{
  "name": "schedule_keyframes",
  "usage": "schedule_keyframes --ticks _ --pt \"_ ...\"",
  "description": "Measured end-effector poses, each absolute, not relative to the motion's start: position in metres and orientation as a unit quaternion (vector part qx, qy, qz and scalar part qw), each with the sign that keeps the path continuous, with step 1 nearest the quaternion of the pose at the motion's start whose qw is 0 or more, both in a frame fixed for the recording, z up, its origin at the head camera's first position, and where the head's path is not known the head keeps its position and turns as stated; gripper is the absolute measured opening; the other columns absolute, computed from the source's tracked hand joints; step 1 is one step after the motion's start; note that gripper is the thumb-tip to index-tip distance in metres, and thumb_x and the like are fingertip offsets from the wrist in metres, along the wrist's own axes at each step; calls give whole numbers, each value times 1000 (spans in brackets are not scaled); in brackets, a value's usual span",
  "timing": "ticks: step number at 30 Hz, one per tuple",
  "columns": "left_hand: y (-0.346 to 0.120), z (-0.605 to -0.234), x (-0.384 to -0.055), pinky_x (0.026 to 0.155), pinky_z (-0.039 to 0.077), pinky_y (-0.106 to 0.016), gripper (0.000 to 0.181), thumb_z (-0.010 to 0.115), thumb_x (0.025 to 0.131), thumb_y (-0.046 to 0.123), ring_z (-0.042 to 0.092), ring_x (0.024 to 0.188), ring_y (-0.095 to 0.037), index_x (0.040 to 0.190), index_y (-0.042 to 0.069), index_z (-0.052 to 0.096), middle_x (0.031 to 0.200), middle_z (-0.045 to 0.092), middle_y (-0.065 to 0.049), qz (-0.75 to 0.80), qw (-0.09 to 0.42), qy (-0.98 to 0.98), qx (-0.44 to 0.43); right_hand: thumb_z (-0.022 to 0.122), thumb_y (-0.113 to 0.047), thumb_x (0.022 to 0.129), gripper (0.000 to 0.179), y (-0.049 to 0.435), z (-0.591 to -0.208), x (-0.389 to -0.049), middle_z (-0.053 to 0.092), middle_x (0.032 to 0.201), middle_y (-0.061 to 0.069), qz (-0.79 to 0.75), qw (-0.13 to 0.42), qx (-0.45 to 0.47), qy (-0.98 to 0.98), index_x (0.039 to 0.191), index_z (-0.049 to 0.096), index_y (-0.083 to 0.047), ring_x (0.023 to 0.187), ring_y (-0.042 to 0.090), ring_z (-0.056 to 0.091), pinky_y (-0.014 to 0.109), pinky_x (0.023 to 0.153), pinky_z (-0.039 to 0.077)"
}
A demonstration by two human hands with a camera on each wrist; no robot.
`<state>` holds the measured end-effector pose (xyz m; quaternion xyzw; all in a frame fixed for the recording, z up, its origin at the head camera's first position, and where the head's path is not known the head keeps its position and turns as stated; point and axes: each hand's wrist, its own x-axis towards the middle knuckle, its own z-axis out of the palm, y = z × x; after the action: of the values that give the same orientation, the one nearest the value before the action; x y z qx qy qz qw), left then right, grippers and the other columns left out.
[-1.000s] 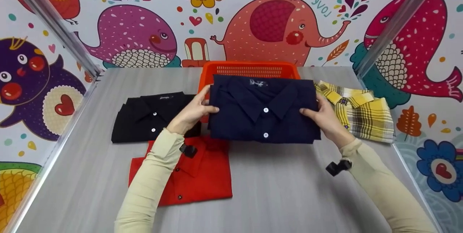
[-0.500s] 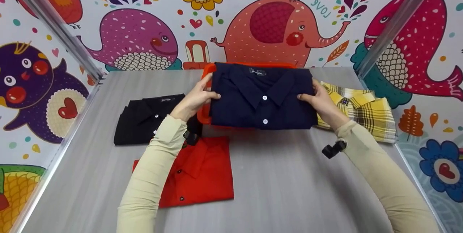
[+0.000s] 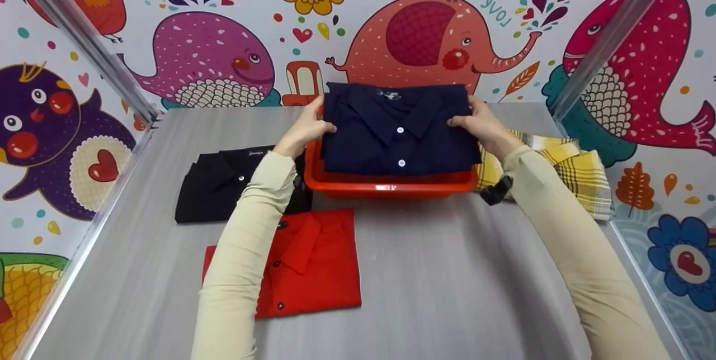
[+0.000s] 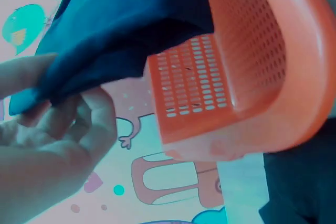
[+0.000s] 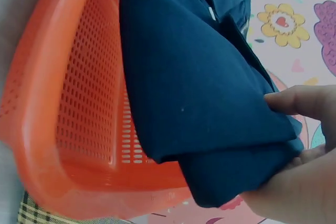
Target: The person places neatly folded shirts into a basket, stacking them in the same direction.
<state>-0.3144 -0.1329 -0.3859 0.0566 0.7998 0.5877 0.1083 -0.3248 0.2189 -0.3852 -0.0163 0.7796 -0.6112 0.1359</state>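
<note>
A folded navy shirt (image 3: pixel 369 147) with white buttons is held by its two sides over an orange plastic basket (image 3: pixel 391 187). My left hand (image 3: pixel 305 129) pinches the shirt's left edge, thumb on top and fingers beneath, as the left wrist view also shows. On the opposite edge my right hand (image 3: pixel 485 126) grips the cloth the same way. Both wrist views show the shirt (image 5: pixel 205 93) above the basket's opening, with the perforated basket wall (image 5: pixel 86 87) beside it. Most of the basket's inside is hidden in the head view.
A folded black shirt (image 3: pixel 210 192) lies left of the basket, partly behind the left sleeve. In front is a folded red shirt (image 3: pixel 319 270). A yellow plaid garment (image 3: pixel 582 181) lies to the right. A patterned wall (image 3: pixel 313 41) stands behind the grey table (image 3: pixel 447 293).
Both hands have carried the navy shirt away from me, from in front of the basket to over it. The basket's front rim has come into view. The other garments stay put.
</note>
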Motion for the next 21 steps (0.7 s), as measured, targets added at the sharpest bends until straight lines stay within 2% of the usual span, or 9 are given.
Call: schedule_keyframes --ticks 2,4,6,8,9,11,16,21 --pt "-131 -389 -318 61 40 -22 86 54 79 -14 47 74 -9 155 11 21 149 36 -12 567 101 816 56 56 3 89 70 218 -387 -330 34 143 20 -619 160 -8 769 149 21 1 125 31 39 44 106 32" --pt "-130 -393 -322 58 40 -21 85 54 79 -15 48 72 -9 154 10 23 149 36 -14 550 107 827 54 54 6 89 66 219 -390 -334 35 142 19 -631 187 0 753 148 24 1 125 31 39 45 107 31" --pt "-129 -396 -325 50 36 -22 84 54 80 -15 40 55 -10 154 10 21 147 36 -15 539 130 831 45 53 8 90 63 219 -394 -338 36 142 19 -640 212 3 739 147 27 2 125 31 39 45 108 31" --pt "-129 -397 -328 46 35 -21 84 54 83 -15 35 47 -8 155 9 18 147 35 -16 527 158 834 43 52 10 89 61 219 -398 -341 37 141 18 -642 229 10 732 145 29 2 125 31 40 45 108 31" --pt "-129 -398 -329 45 34 -21 84 55 84 -14 32 43 -9 155 9 16 147 34 -17 520 171 836 41 52 10 90 61 219 -400 -342 37 142 18 -640 236 14 731 145 29 3 125 31 40 45 108 31" --pt "-129 -397 -331 46 36 -21 84 56 86 -13 33 43 -9 155 9 13 147 34 -17 508 192 839 40 52 10 90 62 219 -402 -343 35 143 18 -635 249 19 731 146 27 3 126 31 39 45 108 30" --pt "-131 -396 -333 53 46 -25 82 57 88 -7 42 50 -12 156 12 13 151 30 -15 473 218 854 26 53 8 90 69 216 -406 -344 30 147 21 -620 273 41 735 149 17 3 129 33 36 45 109 29" --pt "-133 -399 -334 65 55 -31 82 57 89 -6 51 54 -14 156 11 14 154 26 -15 460 233 856 17 52 9 90 74 216 -409 -344 29 148 22 -607 274 43 745 151 11 2 130 35 35 47 108 29"
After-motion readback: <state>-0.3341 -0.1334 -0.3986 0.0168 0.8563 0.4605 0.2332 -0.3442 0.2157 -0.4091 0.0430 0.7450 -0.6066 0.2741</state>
